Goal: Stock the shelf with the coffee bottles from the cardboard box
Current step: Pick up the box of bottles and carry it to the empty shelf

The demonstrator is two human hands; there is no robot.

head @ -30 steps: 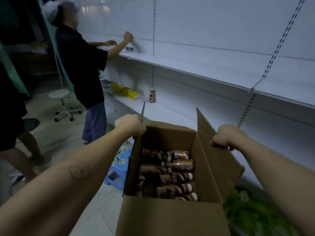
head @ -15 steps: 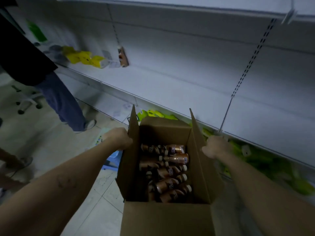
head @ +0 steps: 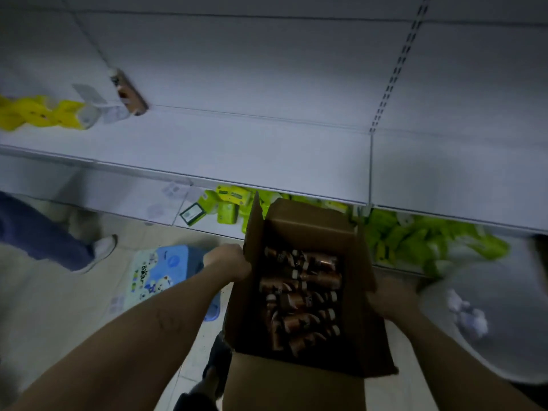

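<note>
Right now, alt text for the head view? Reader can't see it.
A left hand and right hand hold an open cardboard box of brown coffee bottles lying on their sides. Beyond it is a white shelf, green packs on the level below, a blue stool on the floor.

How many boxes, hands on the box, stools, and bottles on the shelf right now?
Cardboard box: 1
Hands gripping it: 2 (left hand, right hand)
Blue stool: 1
Brown bottle on the shelf: 1
Total: 5

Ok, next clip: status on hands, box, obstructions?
Left hand grips cardboard box at left flap, right hand at right flap. Coffee bottles lying inside box. Blue stool on floor left of box.
</note>
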